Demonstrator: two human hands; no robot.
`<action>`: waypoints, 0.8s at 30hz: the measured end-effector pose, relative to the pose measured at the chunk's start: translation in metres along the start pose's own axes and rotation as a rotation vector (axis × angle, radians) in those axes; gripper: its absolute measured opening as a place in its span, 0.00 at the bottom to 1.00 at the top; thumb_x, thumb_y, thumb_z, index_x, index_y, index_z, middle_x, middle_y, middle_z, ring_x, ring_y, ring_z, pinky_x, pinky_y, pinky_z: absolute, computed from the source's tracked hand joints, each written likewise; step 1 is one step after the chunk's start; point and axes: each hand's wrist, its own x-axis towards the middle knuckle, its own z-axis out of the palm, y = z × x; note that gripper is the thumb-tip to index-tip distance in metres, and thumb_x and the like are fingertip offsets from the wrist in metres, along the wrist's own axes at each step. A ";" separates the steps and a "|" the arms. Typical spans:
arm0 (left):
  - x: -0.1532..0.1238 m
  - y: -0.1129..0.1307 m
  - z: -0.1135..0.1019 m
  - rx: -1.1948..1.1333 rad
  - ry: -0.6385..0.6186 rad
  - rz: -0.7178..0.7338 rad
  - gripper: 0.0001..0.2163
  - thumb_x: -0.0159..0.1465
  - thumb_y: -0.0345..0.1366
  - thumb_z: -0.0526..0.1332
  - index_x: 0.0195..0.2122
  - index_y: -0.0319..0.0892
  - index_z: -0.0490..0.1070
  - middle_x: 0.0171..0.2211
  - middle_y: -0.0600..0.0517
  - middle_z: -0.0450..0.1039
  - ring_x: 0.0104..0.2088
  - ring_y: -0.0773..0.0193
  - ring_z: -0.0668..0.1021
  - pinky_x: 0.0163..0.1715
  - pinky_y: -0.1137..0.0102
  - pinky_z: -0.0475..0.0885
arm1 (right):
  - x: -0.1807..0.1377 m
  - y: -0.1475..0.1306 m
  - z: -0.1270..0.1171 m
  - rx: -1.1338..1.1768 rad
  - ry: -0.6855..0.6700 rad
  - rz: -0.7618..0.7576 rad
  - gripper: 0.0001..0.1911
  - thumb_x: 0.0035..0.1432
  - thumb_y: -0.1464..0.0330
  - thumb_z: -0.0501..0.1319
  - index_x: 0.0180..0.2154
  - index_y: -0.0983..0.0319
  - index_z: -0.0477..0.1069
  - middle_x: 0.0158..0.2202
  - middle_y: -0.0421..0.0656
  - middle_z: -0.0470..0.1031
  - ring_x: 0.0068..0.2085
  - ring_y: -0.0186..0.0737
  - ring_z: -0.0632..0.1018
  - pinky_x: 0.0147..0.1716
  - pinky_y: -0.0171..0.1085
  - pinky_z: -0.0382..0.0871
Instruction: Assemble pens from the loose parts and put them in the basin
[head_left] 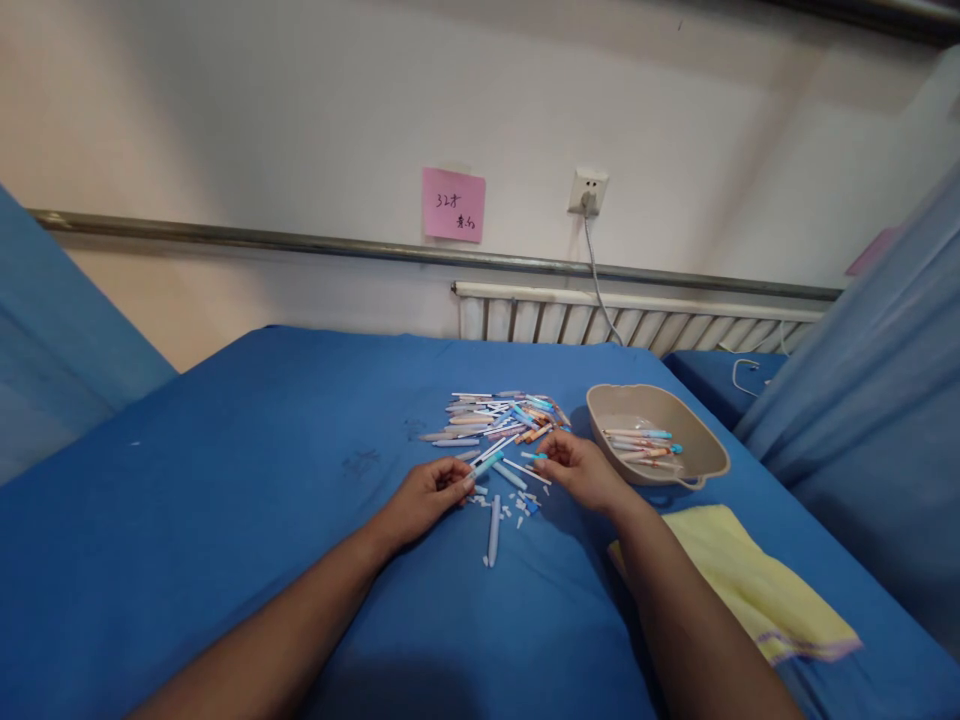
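My left hand (435, 490) is closed around a pen barrel with a turquoise end (489, 463), tilted up to the right. Between the thumb and fingers of my right hand (576, 468) is a small turquoise pen part (538, 457) with a pale, thin piece pointing left. Beneath and between both hands lie a loose pale blue barrel (511, 475), a grey-lilac pen barrel (493, 530) and several tiny white and blue pieces (521, 503). Just beyond them is a heap of pen parts (502, 412), with white refills, grey barrels and orange-patterned barrels.
To the right stands a beige plastic basin (709, 455) with several assembled-looking pens (645, 445) inside. A yellow cloth (742, 575) lies in front of it, under my right forearm. Blue sheeting (247, 480) covers the table. Behind are a radiator (540, 315) and a plugged-in cable (592, 250).
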 end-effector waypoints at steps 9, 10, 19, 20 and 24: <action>-0.002 0.003 0.002 0.044 -0.041 0.026 0.13 0.55 0.44 0.61 0.34 0.39 0.71 0.27 0.56 0.69 0.27 0.68 0.70 0.29 0.74 0.64 | 0.007 -0.003 0.026 0.203 0.095 -0.094 0.10 0.52 0.63 0.59 0.35 0.61 0.69 0.26 0.38 0.69 0.26 0.32 0.69 0.26 0.32 0.65; -0.002 0.003 0.002 0.053 -0.042 0.028 0.13 0.55 0.44 0.61 0.34 0.39 0.71 0.27 0.55 0.69 0.27 0.67 0.70 0.29 0.74 0.64 | 0.007 -0.002 0.028 0.185 0.103 -0.093 0.10 0.53 0.63 0.59 0.36 0.61 0.70 0.27 0.38 0.70 0.27 0.33 0.70 0.26 0.32 0.65; -0.002 0.002 0.001 0.099 -0.048 0.040 0.14 0.56 0.45 0.61 0.35 0.38 0.72 0.27 0.54 0.70 0.28 0.67 0.70 0.29 0.74 0.64 | 0.004 -0.003 0.024 -0.088 0.159 -0.198 0.09 0.55 0.66 0.57 0.38 0.60 0.72 0.33 0.40 0.73 0.29 0.33 0.71 0.29 0.32 0.65; -0.002 0.002 0.001 0.106 -0.046 0.045 0.14 0.56 0.45 0.61 0.35 0.38 0.72 0.27 0.54 0.70 0.28 0.66 0.70 0.29 0.74 0.64 | 0.003 -0.005 0.023 -0.137 0.159 -0.223 0.09 0.55 0.67 0.57 0.38 0.59 0.72 0.33 0.40 0.73 0.29 0.34 0.71 0.30 0.33 0.65; -0.002 0.001 0.001 0.116 -0.036 0.057 0.14 0.56 0.44 0.60 0.37 0.38 0.72 0.28 0.54 0.70 0.29 0.66 0.70 0.30 0.74 0.64 | 0.000 -0.013 0.019 -0.267 0.139 -0.296 0.08 0.56 0.69 0.57 0.38 0.59 0.72 0.34 0.42 0.73 0.32 0.35 0.72 0.33 0.34 0.64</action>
